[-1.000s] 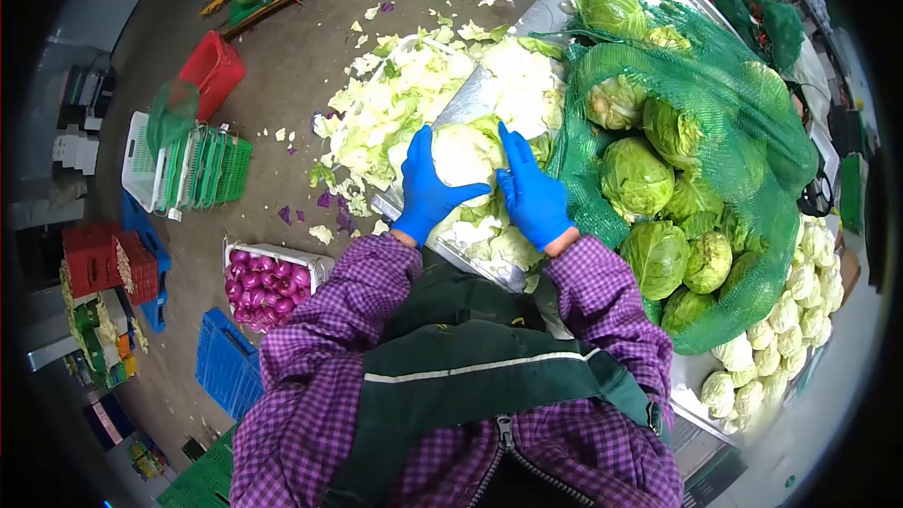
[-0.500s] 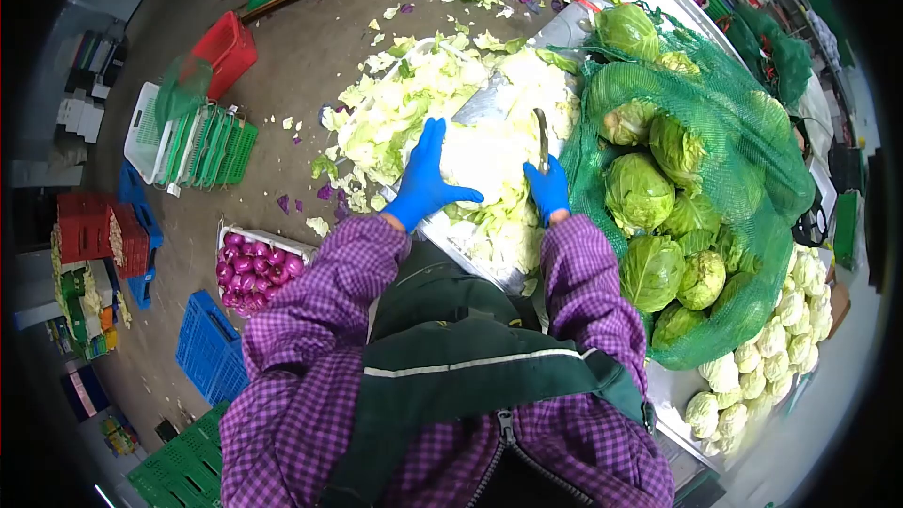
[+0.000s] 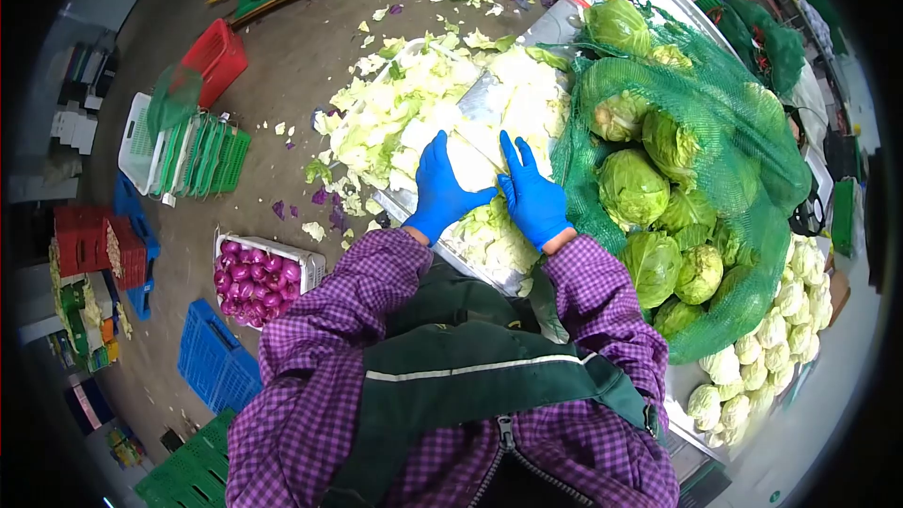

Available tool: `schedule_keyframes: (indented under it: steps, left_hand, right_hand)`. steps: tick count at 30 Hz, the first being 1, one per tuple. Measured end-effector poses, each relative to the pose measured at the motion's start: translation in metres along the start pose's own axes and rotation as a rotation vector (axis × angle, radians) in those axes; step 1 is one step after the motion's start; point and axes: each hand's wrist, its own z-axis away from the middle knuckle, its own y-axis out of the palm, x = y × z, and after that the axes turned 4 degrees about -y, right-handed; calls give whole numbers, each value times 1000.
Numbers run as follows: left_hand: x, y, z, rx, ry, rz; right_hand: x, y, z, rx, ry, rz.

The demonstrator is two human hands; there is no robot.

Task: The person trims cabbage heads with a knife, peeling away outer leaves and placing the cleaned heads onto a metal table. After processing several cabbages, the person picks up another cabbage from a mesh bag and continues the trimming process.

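Observation:
My left hand (image 3: 439,192), in a blue glove, lies at the left side of a pale, overexposed cabbage (image 3: 472,166), fingers up and thumb stretched to the right. Across from it is my right hand (image 3: 536,198), also gloved, with its fingers extended and no knife visible in it. Both hands touch or nearly touch the cabbage; the exact contact is unclear. Loose cabbage leaves (image 3: 404,103) heap up beyond my left hand, and more trimmings (image 3: 489,237) lie below the hands on the metal table (image 3: 562,26).
Right of my hands, a green net (image 3: 752,169) holds several green cabbages (image 3: 634,190). Pale trimmed heads (image 3: 795,320) are piled at the far right. On the floor at left are a crate of purple onions (image 3: 315,268), a blue crate (image 3: 209,357) and a red crate (image 3: 218,58).
The curved knife seen in my right hand is out of sight. That hand has turned inward, its fingers now stretched over the cabbage. My left hand has shifted slightly right. The view has moved a little.

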Motion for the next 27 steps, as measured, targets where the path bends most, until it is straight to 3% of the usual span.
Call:
schedule_keyframes:
  steps: [6,9,11,12,14,15,16,19,20,22,23,25,26,27]
  left_hand:
    - [4,12,1,-78,44,46]
    - [5,14,-3,-96,108,10]
    - [4,12,-5,-101,148,-21]
    - [10,7,-2,-38,214,48]
    - [31,-3,2,26,281,105]
    - [45,-6,2,101,288,256]
    - [48,-14,6,184,285,410]
    - [50,-31,10,244,299,359]
    - [48,-34,9,236,324,334]
    - [23,-40,-3,225,400,185]
    - [8,-40,-9,195,474,36]
    - [-13,-32,-16,222,406,-87]
    - [-20,-29,-19,243,332,-212]
    - [-5,-15,-24,134,396,-84]
  right_hand:
    - [-8,30,-33,-127,-20,-55]
    - [-15,25,-57,-178,206,-120]
    - [-53,36,-72,-230,238,-163]
    - [-75,45,-78,-271,261,-215]
    - [-108,56,-81,-80,429,-624]
    - [-104,60,-71,-163,497,-751]
    - [-105,64,-62,-157,499,-751]
    - [-96,61,-41,-161,595,-841]
    - [-84,51,-36,-167,600,-847]
    - [-57,33,-24,-393,320,-93]
    - [-49,28,-22,-394,328,-90]
    - [-35,22,-23,-466,101,-314]
    - [-29,20,-23,-326,189,-453]
    - [-36,34,-25,-269,248,-493]
